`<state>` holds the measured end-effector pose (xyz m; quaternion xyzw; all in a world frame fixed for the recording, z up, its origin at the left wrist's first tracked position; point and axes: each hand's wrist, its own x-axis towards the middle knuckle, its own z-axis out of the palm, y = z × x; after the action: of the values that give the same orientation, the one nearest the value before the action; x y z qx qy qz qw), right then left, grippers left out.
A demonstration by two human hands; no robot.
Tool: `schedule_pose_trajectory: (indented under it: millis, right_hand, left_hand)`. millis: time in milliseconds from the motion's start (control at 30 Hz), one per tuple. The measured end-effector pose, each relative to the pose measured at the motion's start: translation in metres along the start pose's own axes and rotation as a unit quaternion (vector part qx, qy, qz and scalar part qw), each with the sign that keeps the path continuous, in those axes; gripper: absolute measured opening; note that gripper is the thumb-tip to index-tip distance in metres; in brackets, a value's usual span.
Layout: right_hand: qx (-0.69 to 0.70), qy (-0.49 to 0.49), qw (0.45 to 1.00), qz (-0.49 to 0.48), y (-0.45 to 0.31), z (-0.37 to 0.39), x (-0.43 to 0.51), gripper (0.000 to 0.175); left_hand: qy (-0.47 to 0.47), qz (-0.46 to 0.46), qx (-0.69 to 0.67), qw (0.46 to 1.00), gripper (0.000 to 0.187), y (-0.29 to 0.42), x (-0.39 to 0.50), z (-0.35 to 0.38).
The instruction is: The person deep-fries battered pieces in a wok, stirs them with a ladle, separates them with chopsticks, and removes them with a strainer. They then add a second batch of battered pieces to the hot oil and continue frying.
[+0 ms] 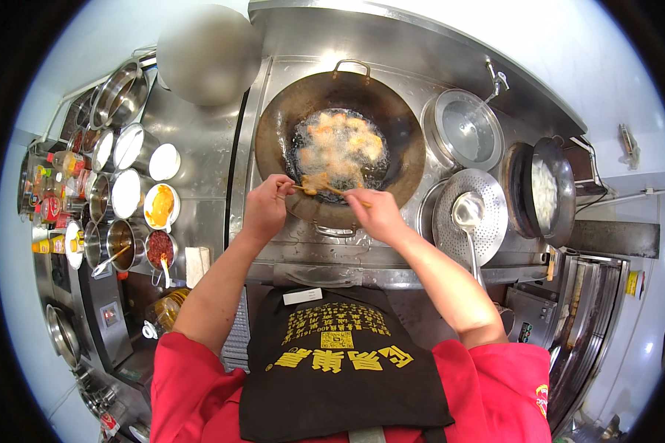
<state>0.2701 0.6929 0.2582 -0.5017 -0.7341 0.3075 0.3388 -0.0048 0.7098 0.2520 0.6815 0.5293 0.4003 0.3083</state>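
A large dark wok sits on the steel range, with golden battered pieces frying in bubbling oil. My left hand is closed on a thin wooden stick at the wok's near left rim. From the right, my right hand grips another wooden stick that slants into the wok. The tips of both sticks touch one battered piece near the oil's near edge. Whether the sticks pierce or only pinch this piece, I cannot tell.
Right of the wok are a water pot, a perforated strainer with a steel ladle on it, and a pan of white pieces. Sauce bowls, a folded cloth and bottles stand left.
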Motion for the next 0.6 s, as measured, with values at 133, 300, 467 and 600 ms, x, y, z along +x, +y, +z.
schedule_pose_trajectory:
  millis: [133,300,467,600]
  right_hand:
    - [-0.025,-0.043,0.998,0.043,0.012,0.013,-0.004,0.017]
    - [-0.076,-0.027,0.996,0.044,0.021,-0.018,-0.016,0.017]
    - [-0.018,0.007,0.996,0.084,0.006,-0.026,-0.006,0.018]
    - [0.004,-0.02,1.0,-0.002,0.003,0.016,0.009,0.016]
  left_hand:
    - [0.013,0.005,0.023,1.0,0.01,0.001,-0.002,-0.003]
    - [0.031,0.014,0.038,0.999,0.01,0.0,0.0,-0.009]
    - [0.036,-0.001,-0.006,0.999,0.007,0.002,0.005,-0.009]
    - [0.016,-0.01,0.006,1.0,0.012,0.005,0.005,-0.007]
